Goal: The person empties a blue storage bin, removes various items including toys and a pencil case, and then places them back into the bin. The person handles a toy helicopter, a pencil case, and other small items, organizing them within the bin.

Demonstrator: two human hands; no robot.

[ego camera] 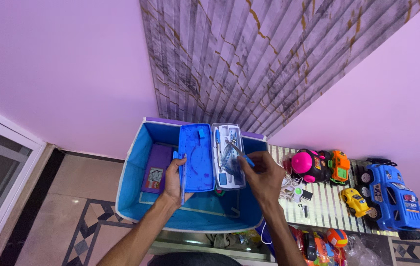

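Both forearms reached up from the bottom edge. Left hand [174, 178] gripped the edge of an open blue pencil case [211, 156], fingers curled round its lid, above a blue storage box [130, 177]. Right hand [263, 175] pinched a blue pen [243, 155] over the case's tray of drawing tools. Toy cars [389, 197] stood well apart on a striped table [328, 209] to the right.

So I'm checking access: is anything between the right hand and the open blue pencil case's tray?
Nothing visible does: the right hand already reaches over the open blue pencil case, fingers on a blue pen above its tray.
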